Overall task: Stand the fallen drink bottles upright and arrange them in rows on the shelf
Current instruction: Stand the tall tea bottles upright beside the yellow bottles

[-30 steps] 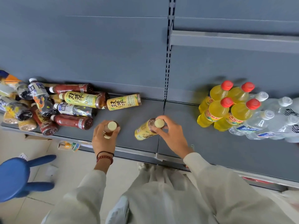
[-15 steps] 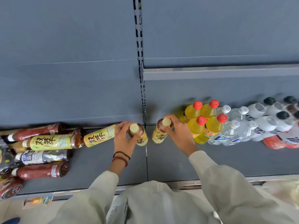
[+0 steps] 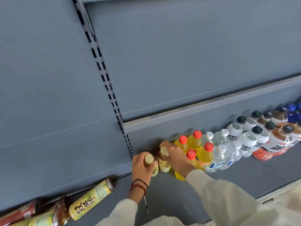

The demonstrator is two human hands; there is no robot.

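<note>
Bottles (image 3: 164, 165) upright, left hand (image 3: 141, 168), right hand (image 3: 177, 158) gripping

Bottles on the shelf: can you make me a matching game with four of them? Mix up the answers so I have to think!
Column one:
1. tea bottle in the left hand
2. yellow-labelled tea bottle at the lower left
3. yellow drink bottles
4. clear water bottles

Column two:
a. white caps
b. lying on its side
c. red caps
d. held upright by its top

Pairs: 1-d, 2-b, 3-c, 4-a
</note>
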